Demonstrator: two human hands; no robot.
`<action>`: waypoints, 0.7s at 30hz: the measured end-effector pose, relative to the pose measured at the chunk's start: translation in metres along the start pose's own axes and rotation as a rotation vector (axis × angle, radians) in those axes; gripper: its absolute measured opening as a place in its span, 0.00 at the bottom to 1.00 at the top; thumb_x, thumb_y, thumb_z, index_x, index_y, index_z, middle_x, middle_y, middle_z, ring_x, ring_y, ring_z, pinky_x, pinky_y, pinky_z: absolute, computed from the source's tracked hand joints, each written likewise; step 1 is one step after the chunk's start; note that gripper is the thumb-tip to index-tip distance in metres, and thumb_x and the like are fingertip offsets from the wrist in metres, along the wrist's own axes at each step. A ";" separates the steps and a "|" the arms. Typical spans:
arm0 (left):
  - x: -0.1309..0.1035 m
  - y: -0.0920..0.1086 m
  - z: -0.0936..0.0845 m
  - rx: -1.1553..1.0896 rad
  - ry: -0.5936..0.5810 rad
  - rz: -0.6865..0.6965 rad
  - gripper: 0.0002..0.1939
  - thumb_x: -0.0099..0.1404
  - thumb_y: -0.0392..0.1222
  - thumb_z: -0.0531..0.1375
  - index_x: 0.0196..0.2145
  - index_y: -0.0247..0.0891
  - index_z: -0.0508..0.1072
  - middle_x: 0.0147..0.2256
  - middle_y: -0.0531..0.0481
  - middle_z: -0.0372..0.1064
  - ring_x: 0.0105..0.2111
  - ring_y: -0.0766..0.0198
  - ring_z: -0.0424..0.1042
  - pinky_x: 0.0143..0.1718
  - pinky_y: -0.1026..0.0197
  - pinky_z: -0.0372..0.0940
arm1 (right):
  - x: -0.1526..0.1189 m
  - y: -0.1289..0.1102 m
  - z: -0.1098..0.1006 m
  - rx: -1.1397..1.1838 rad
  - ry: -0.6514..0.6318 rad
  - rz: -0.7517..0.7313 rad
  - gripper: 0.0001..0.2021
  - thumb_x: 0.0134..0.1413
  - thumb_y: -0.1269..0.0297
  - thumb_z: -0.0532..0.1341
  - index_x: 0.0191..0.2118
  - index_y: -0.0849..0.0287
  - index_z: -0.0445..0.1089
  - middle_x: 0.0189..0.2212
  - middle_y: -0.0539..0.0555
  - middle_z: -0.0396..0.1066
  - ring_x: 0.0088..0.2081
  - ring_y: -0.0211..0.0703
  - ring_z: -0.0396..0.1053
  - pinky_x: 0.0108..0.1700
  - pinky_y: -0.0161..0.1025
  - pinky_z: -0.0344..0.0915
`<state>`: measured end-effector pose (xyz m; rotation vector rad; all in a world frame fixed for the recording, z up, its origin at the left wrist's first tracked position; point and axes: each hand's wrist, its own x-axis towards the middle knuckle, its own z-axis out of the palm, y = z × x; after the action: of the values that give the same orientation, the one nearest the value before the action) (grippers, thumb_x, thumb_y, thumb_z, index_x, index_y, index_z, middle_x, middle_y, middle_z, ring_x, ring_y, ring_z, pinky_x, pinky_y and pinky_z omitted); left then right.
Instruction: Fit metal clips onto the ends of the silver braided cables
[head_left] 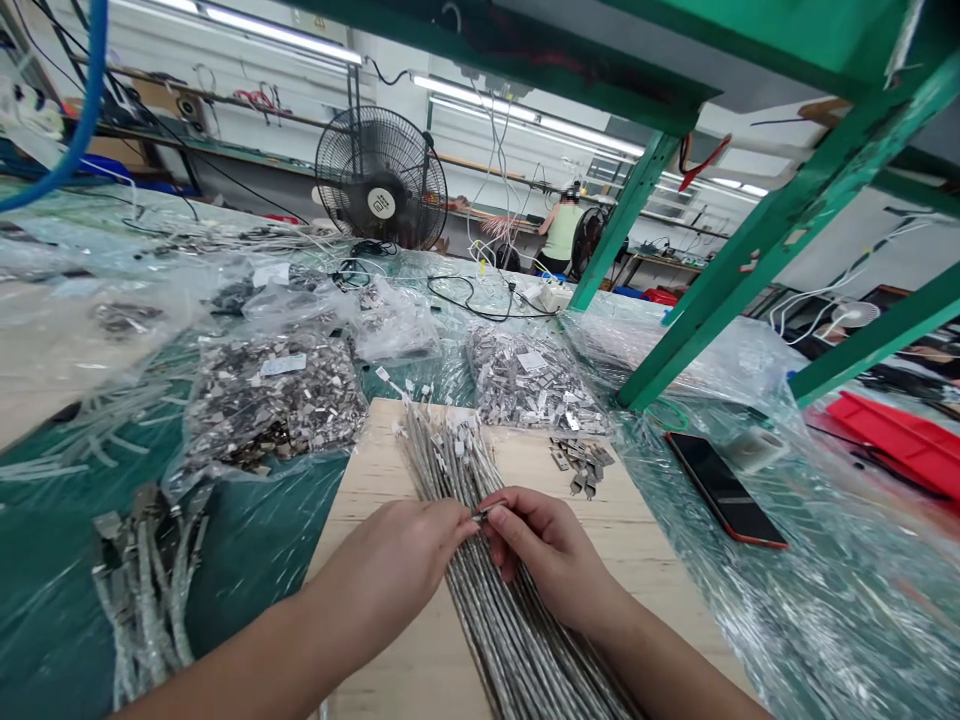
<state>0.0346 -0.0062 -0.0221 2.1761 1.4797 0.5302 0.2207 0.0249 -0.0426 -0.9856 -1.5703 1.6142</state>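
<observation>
My left hand point(416, 545) and my right hand point(551, 550) meet above a bundle of grey braided cables point(517, 640), fingertips pinched close together. Between them is a small metal connector piece point(491, 510), gripped by my right thumb and index finger. My left fingers are closed at its left side; what exactly they pinch is mostly hidden. The cables lie lengthwise on a light wooden board point(405, 650), with white-tipped ends at the far side. A small pile of loose metal connector shells point(585, 462) rests on the board to the right.
Clear bags of metal shells point(289, 400) point(532, 375) lie beyond the board. More cables with metal ends point(150, 590) are at left. A phone point(724, 488) and a red tray point(892, 440) are at right. Green metal posts point(697, 300), a black fan point(382, 180) and a person point(562, 235) stand farther back.
</observation>
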 end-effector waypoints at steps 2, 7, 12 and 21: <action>0.000 0.000 0.000 0.005 -0.002 0.010 0.19 0.72 0.47 0.46 0.37 0.41 0.74 0.31 0.48 0.75 0.33 0.58 0.74 0.33 0.63 0.62 | 0.000 -0.001 0.000 -0.005 -0.003 0.003 0.15 0.60 0.53 0.59 0.38 0.62 0.70 0.20 0.47 0.64 0.21 0.34 0.60 0.24 0.32 0.59; 0.000 0.002 0.000 -0.004 0.009 0.029 0.18 0.72 0.45 0.45 0.37 0.41 0.74 0.31 0.48 0.75 0.33 0.59 0.73 0.33 0.63 0.62 | 0.001 0.000 0.002 0.075 0.000 0.008 0.15 0.58 0.52 0.60 0.35 0.62 0.68 0.19 0.47 0.64 0.20 0.33 0.59 0.23 0.31 0.58; -0.002 0.004 0.000 -0.047 0.036 0.024 0.13 0.71 0.45 0.47 0.44 0.45 0.71 0.35 0.50 0.74 0.33 0.59 0.73 0.31 0.62 0.61 | 0.001 0.001 0.004 0.082 0.057 -0.014 0.14 0.59 0.53 0.59 0.35 0.61 0.66 0.17 0.45 0.61 0.18 0.33 0.58 0.22 0.31 0.57; -0.002 0.002 -0.001 0.028 -0.009 -0.009 0.15 0.72 0.43 0.45 0.40 0.41 0.70 0.32 0.48 0.73 0.33 0.58 0.73 0.30 0.62 0.61 | 0.002 -0.004 0.003 0.085 0.062 0.031 0.13 0.55 0.55 0.63 0.33 0.62 0.69 0.16 0.46 0.63 0.18 0.33 0.58 0.22 0.31 0.58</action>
<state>0.0347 -0.0086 -0.0205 2.1897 1.4995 0.4985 0.2173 0.0251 -0.0385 -1.0086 -1.4401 1.6418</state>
